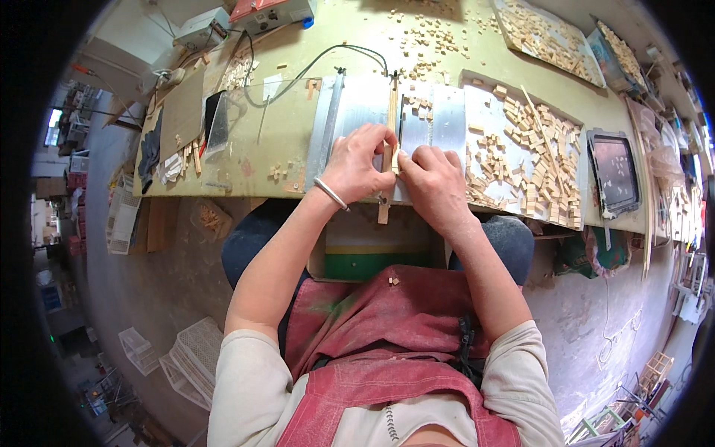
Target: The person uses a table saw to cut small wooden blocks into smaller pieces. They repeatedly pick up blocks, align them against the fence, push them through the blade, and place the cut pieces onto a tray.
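My left hand (359, 165), with a white bangle at the wrist, curls its index finger and thumb round a small pale wooden piece (395, 159) at the front of a metal jig. From the other side, my right hand (435, 185) has its fingers curled in, with the fingertips against the same piece. Whether the right fingers hold anything more is hidden. A narrow wooden strip (392, 104) runs away from my hands along the jig, between metal plates (362, 104). Below my hands a wooden end (383, 214) juts past the table's edge.
Right of the jig, a shallow tray (488, 112) holds many small wooden blocks and a long stick. A black-framed panel (615, 173) lies beyond it. To the left are a clear sheet (287, 127) and cardboard (181, 112). A cable (298, 73) curves behind the jig.
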`<state>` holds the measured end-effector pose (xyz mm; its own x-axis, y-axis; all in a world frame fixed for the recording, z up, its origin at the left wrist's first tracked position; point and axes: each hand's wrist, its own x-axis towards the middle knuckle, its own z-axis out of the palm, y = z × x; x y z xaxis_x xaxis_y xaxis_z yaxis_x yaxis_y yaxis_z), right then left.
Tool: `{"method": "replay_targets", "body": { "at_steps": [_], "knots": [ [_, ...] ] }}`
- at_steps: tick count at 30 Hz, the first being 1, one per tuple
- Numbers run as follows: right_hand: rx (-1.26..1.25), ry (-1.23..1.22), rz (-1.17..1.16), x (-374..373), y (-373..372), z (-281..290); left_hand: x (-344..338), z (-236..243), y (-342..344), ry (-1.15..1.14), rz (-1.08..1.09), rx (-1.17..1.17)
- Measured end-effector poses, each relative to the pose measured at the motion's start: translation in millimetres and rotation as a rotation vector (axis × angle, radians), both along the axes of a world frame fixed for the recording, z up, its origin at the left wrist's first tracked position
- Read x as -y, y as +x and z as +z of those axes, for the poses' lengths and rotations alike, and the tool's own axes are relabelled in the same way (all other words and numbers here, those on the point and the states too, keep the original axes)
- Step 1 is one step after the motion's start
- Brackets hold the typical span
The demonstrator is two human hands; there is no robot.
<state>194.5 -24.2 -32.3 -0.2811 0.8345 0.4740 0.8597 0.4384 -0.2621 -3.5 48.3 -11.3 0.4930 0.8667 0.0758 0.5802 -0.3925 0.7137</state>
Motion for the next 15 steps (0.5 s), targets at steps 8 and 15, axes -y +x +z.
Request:
{"method": "replay_targets", "body": {
  "at_steps": [8, 15],
  "knots": [
    [-0.09, -0.002, -0.086, 0.6, -5.7, -3.0, -5.7, 0.9, 2.5, 0.044, 0.004, -0.006],
    [-0.188, -0.013, -0.149, 1.1, -0.4, 0.1, -16.3, 3.1, 4.4, 0.014, 0.001, -0.004]
  ]
}}
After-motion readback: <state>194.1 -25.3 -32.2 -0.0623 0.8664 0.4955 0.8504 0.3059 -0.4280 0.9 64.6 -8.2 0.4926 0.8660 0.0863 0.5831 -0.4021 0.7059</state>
